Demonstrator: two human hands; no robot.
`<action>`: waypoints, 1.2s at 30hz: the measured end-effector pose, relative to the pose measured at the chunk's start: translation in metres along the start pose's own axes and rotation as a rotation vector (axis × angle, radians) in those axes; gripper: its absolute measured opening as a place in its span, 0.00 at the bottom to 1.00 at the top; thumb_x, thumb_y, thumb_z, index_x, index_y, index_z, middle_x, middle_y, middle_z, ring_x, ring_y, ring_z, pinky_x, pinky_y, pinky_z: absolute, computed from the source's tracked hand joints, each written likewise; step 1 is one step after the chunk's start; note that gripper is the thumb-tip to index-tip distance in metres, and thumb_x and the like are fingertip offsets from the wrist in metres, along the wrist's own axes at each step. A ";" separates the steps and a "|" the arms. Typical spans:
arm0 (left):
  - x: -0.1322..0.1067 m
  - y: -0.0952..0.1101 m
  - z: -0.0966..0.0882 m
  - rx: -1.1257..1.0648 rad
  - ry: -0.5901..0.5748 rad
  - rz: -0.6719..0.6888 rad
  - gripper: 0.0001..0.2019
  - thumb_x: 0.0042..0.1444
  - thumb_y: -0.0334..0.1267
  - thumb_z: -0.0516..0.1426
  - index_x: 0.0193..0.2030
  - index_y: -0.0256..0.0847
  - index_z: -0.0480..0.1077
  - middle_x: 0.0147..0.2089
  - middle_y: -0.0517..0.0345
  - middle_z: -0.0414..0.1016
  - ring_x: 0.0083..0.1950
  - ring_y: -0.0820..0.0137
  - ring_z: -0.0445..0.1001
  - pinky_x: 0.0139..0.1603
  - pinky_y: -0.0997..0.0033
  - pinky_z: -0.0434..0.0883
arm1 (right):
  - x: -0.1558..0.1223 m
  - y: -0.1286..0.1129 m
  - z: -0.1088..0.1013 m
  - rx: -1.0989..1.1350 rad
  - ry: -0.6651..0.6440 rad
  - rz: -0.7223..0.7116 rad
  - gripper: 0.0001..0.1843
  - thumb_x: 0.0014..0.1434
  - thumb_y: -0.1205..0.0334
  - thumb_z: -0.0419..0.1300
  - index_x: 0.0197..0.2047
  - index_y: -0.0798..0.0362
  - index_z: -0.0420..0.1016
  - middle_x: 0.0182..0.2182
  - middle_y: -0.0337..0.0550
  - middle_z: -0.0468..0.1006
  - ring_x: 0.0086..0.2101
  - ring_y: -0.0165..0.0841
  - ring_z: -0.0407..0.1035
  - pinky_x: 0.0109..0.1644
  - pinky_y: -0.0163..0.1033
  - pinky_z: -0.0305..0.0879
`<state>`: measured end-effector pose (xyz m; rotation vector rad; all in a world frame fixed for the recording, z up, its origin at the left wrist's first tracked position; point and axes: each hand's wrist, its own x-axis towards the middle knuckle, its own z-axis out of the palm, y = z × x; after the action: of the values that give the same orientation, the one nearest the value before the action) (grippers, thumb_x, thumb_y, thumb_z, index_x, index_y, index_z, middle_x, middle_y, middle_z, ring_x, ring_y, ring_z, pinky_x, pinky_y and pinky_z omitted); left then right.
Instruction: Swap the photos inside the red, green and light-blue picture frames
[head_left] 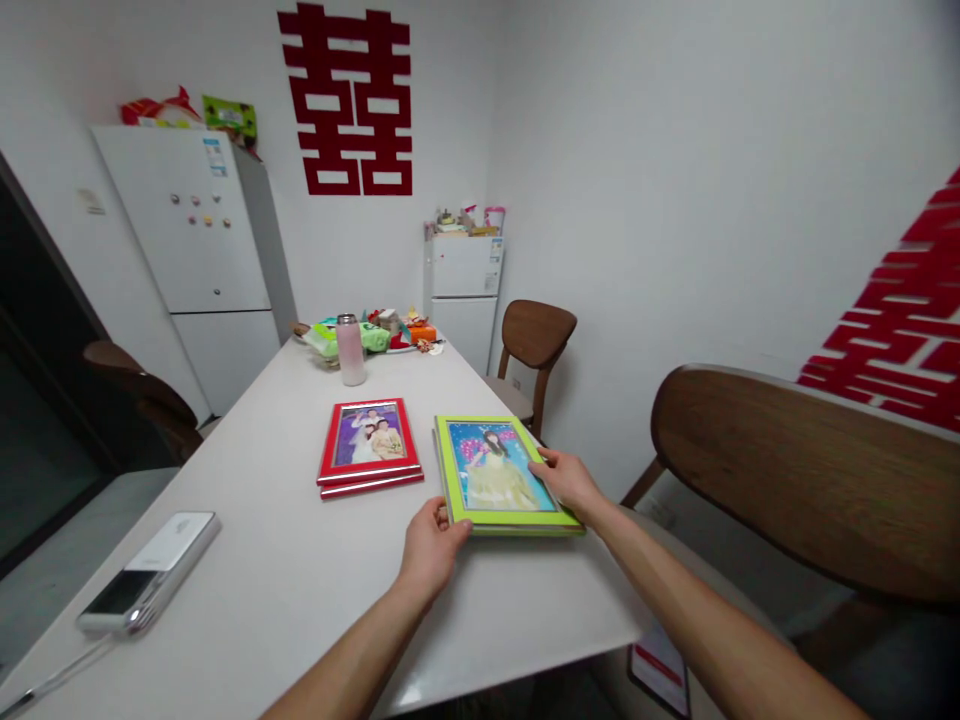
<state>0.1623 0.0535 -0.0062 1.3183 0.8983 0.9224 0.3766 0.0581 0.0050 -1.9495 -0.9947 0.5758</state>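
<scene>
A yellow-green picture frame [450,470] with a photo of a person in a pale yellow dress lies at the right side of the white table. What looks like another frame shows along its lower edge. My left hand [433,540] grips its near left corner, thumb on the front and fingers curled at the side. My right hand [566,482] clasps its right edge, thumb over the photo; the fingers beneath are hidden. Just left of it, two red picture frames [373,470] are stacked, the top one holding a group photo on purple.
A pink bottle [350,350] stands farther back, before a pile of snack packets [375,335]. At the table's left lies a white power bank [150,575] with a cable. Wooden chairs [795,480] flank the table [300,620]. A phone [660,668] lies below the right edge.
</scene>
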 end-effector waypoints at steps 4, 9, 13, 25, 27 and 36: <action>0.014 -0.013 -0.008 0.190 0.059 -0.016 0.12 0.41 0.30 0.58 0.36 0.35 0.67 0.28 0.57 0.74 0.31 0.68 0.73 0.30 0.75 0.66 | 0.013 0.000 0.008 -0.132 0.002 -0.005 0.17 0.47 0.64 0.57 0.42 0.57 0.70 0.32 0.45 0.76 0.30 0.31 0.69 0.34 0.34 0.63; 0.013 -0.016 -0.015 0.403 0.056 0.043 0.10 0.43 0.32 0.57 0.35 0.35 0.68 0.28 0.58 0.74 0.29 0.70 0.72 0.29 0.75 0.66 | 0.015 -0.007 0.016 -0.218 0.001 -0.052 0.14 0.54 0.59 0.52 0.42 0.57 0.66 0.39 0.44 0.70 0.37 0.31 0.66 0.42 0.44 0.62; 0.011 -0.004 -0.034 0.607 0.086 0.145 0.17 0.44 0.33 0.56 0.44 0.33 0.65 0.37 0.51 0.73 0.34 0.68 0.72 0.33 0.72 0.67 | 0.008 -0.012 0.014 -0.203 0.037 -0.084 0.14 0.54 0.60 0.52 0.43 0.57 0.66 0.40 0.46 0.70 0.40 0.34 0.65 0.44 0.44 0.60; 0.042 0.029 -0.122 1.338 0.084 0.433 0.08 0.46 0.31 0.52 0.36 0.36 0.65 0.40 0.46 0.66 0.45 0.55 0.63 0.45 0.56 0.59 | -0.099 -0.065 0.086 0.288 -0.166 -0.356 0.18 0.41 0.67 0.57 0.39 0.52 0.72 0.34 0.40 0.73 0.34 0.30 0.65 0.43 0.36 0.58; 0.031 0.032 -0.118 1.417 0.058 0.466 0.06 0.48 0.33 0.51 0.35 0.38 0.65 0.36 0.49 0.66 0.42 0.57 0.64 0.41 0.60 0.62 | -0.112 -0.070 0.105 0.413 -0.218 -0.311 0.15 0.41 0.65 0.58 0.36 0.52 0.73 0.27 0.37 0.73 0.28 0.28 0.65 0.37 0.36 0.61; -0.032 0.049 -0.107 1.603 0.170 0.567 0.08 0.54 0.39 0.48 0.35 0.38 0.63 0.34 0.50 0.64 0.38 0.59 0.63 0.37 0.63 0.64 | -0.140 -0.095 0.135 1.015 -0.223 -0.007 0.15 0.47 0.52 0.54 0.34 0.54 0.62 0.26 0.36 0.69 0.26 0.25 0.66 0.32 0.33 0.65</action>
<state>0.0493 0.0658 0.0383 2.9930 1.5147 0.6235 0.1618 0.0394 0.0166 -0.9882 -0.6255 1.0547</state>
